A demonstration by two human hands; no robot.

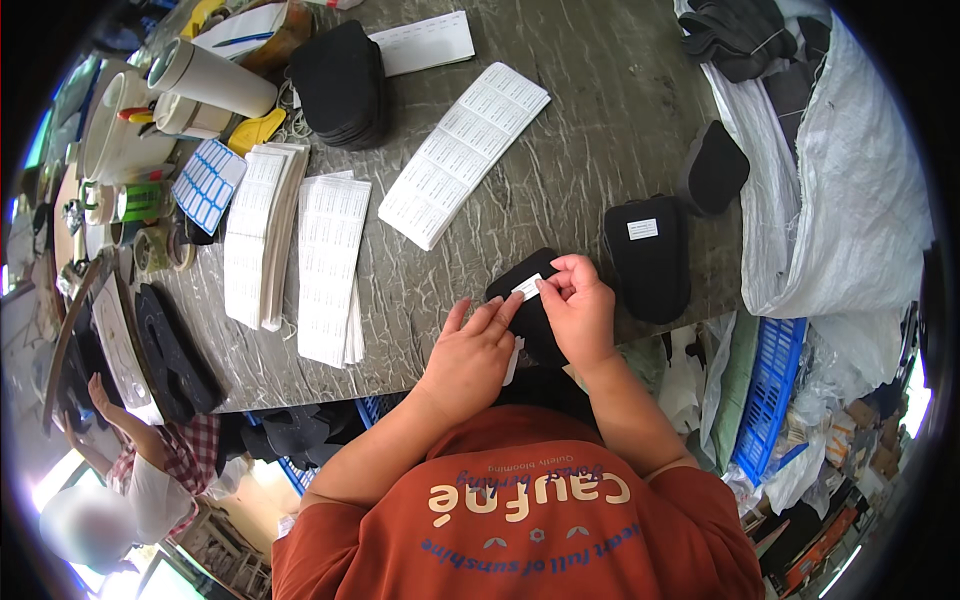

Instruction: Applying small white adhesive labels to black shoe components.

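From the right hand (582, 315), tabletop (650, 150) lies open toward one o'clock, label sheets (465, 155) blocking eleven and a black pad (650, 278) two.

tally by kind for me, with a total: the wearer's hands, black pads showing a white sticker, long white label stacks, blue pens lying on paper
Hands: 2 (left hand, right hand)
Stickered black pads: 2 (near pad, far-right pad)
Long white label stacks: 3
Blue pen: 1
Total: 8

Seen on the dark, streaked table (600, 130): at left, two piles of white label strips (330, 265); beyond them, stacked black pads (335, 85); toward the middle, slanted label sheets (465, 155); at right, a labelled black pad (650, 280).
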